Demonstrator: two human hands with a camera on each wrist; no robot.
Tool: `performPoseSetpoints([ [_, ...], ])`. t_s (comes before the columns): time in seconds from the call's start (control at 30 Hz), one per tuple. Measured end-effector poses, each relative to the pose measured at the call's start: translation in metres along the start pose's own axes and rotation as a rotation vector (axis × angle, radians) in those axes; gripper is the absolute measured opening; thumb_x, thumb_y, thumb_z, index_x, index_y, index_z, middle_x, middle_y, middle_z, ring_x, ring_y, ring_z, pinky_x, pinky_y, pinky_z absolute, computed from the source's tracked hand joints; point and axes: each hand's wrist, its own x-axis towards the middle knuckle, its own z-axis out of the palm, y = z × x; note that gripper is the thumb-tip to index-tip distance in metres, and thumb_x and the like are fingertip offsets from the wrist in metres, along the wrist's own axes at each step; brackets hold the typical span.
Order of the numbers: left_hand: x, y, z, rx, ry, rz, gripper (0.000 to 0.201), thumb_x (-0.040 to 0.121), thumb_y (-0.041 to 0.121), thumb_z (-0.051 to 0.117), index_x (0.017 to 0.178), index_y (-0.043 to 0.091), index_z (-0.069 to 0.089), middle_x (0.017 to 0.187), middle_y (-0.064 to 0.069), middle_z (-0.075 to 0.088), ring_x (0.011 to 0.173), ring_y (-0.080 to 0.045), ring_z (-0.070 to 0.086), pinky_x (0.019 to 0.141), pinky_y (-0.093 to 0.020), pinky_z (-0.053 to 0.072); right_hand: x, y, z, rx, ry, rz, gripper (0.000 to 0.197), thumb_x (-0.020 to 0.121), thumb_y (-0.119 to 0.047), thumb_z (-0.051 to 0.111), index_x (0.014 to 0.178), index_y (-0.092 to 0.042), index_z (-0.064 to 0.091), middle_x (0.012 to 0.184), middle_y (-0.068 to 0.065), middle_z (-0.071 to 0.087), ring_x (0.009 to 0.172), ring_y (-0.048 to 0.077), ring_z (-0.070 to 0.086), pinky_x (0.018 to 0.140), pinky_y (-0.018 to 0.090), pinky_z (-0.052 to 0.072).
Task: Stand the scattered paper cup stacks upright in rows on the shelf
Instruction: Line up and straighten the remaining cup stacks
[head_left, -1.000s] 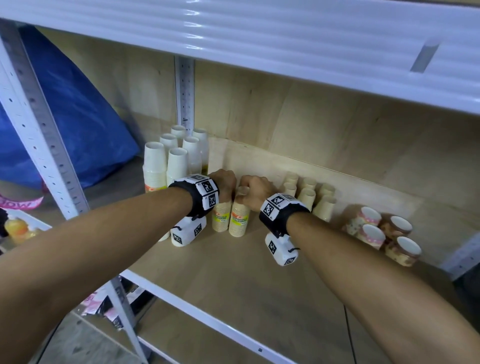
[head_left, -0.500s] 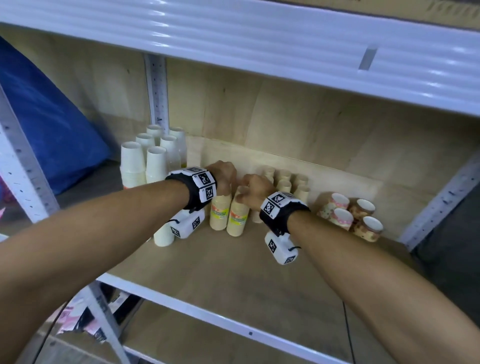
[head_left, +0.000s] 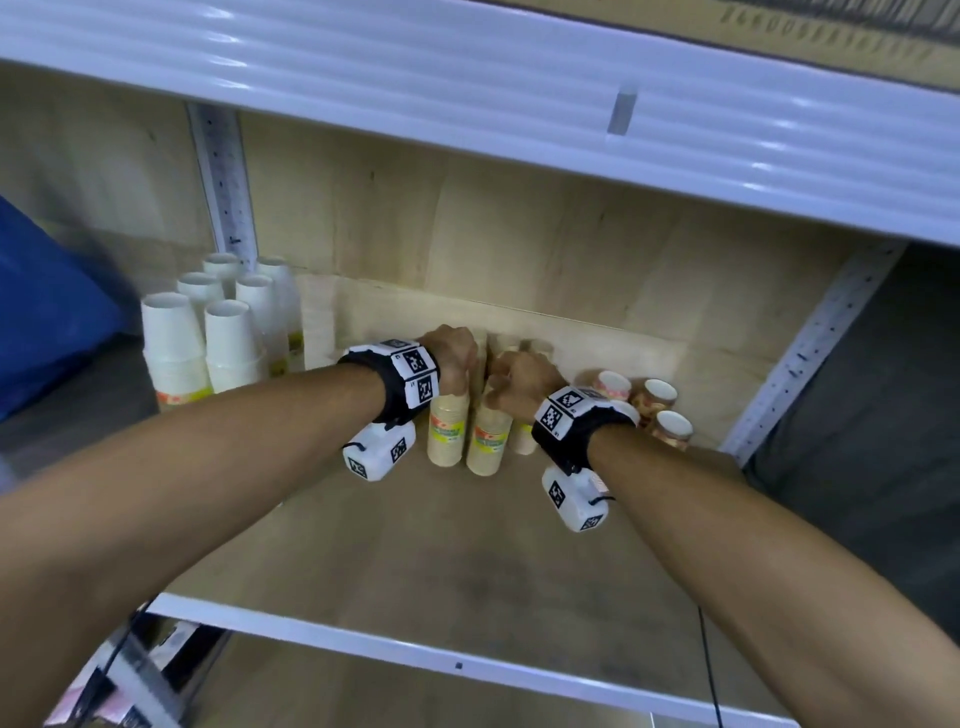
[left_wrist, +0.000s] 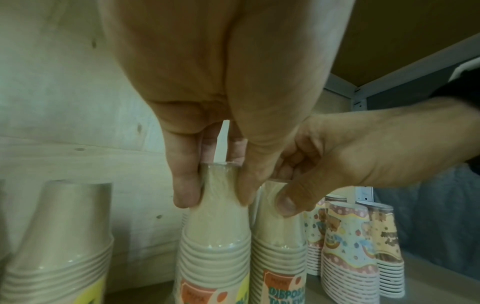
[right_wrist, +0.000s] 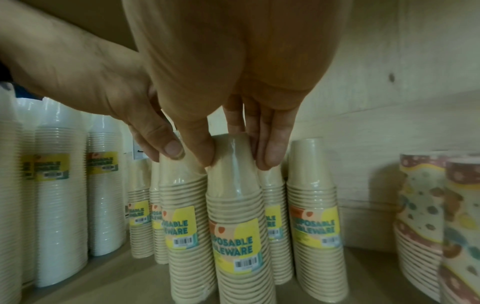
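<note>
The wooden shelf (head_left: 467, 561) carried every stack, and places here are told from the pair of beige stacks at its middle; well to the left of that pair stood the tall white cup stacks (head_left: 218, 332), upright in two rows near the back panel; the left hand (head_left: 453, 358) reached in from the left and its grip was closed round the top of the left beige stack (head_left: 448, 431), thumb on one side and fingers (left_wrist: 185, 185) on the other, pinching the wrapped top cup; that stack stood upright on the shelf, touching its neighbour; the right hand (head_left: 519, 382) held the right beige stack (head_left: 485, 441) the same way, its grip pinched about the top cup with the thumb (right_wrist: 200, 152) on the left and fingers on the right; both stacks wore a yellow label; behind and just right of the pair stood more beige stacks (right_wrist: 315, 205), upright, though how many was hard to tell behind the hands; farther right of the pair stood the patterned cup stacks (head_left: 657, 402), upright and close together near the right upright post.
</note>
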Motion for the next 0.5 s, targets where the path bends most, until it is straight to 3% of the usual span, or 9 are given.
performPoseSetpoints([
  [0.07, 0.004, 0.005, 0.002, -0.008, -0.009, 0.01, 0.031, 0.084, 0.007, 0.071, 0.115, 0.004, 0.067, 0.113, -0.013, 0.067, 0.084, -0.02, 0.057, 0.068, -0.028, 0.045, 0.0, 0.007, -0.001, 0.003, -0.002, 0.007, 0.019, 0.08, -0.022, 0.069, 0.096, -0.012, 0.063, 0.089, 0.004, 0.064, 0.085, 0.025, 0.063, 0.068, 0.031, 0.051],
  [0.2, 0.011, 0.01, 0.008, 0.002, -0.012, 0.017, 0.024, 0.084, 0.007, 0.07, 0.107, 0.0, 0.068, 0.106, -0.013, 0.068, 0.081, -0.019, 0.056, 0.065, -0.027, 0.043, 0.0, 0.016, 0.0, 0.014, -0.011, -0.001, 0.017, 0.081, -0.021, 0.07, 0.091, -0.018, 0.056, 0.088, 0.0, 0.057, 0.086, 0.022, 0.058, 0.067, 0.029, 0.043],
  [0.3, 0.016, 0.012, 0.012, -0.016, -0.014, 0.007, 0.015, 0.086, 0.004, 0.067, 0.1, 0.005, 0.067, 0.098, -0.011, 0.063, 0.081, -0.019, 0.054, 0.065, -0.026, 0.04, 0.001, 0.019, 0.0, 0.03, -0.012, 0.005, 0.016, 0.082, -0.019, 0.068, 0.095, -0.015, 0.059, 0.091, 0.001, 0.057, 0.088, 0.022, 0.057, 0.07, 0.029, 0.041],
  [0.5, 0.023, 0.012, 0.02, -0.038, -0.009, -0.005, 0.021, 0.085, 0.003, 0.066, 0.106, -0.001, 0.067, 0.107, -0.016, 0.067, 0.082, -0.021, 0.056, 0.065, -0.027, 0.041, 0.007, 0.023, 0.002, 0.038, -0.019, 0.003, 0.013, 0.083, -0.018, 0.067, 0.092, -0.017, 0.057, 0.09, 0.001, 0.059, 0.088, 0.022, 0.058, 0.07, 0.028, 0.04],
])
